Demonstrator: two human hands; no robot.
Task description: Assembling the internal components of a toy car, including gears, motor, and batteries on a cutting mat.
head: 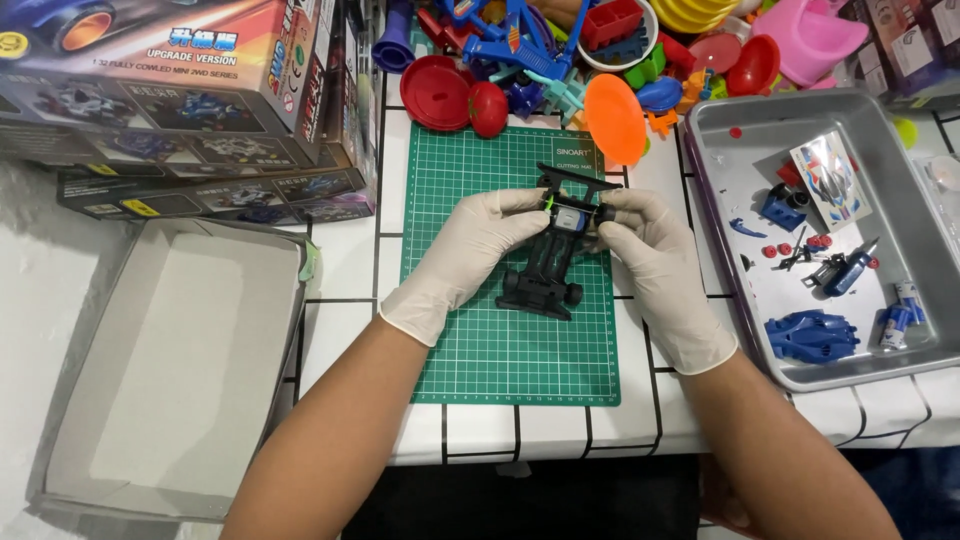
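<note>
Your left hand (pixel 480 245) and right hand (pixel 645 250) both grip the black toy car chassis (pixel 548 262) over the green cutting mat (pixel 500 350) | mat centred on white gridded desk (pixel 345 330) | metal tray (pixel 720 130) right of mat | open cardboard box (pixel 170 370) left | plastic toy pile (pixel 590 50) beyond.

Centre frame: gloved left hand (pixel 470 250) and right hand (pixel 650 250) pinch a black chassis (pixel 548 262) over a green mat (pixel 500 340). Metal tray (pixel 720 140) at right; empty box (pixel 170 370) lower left.
</note>
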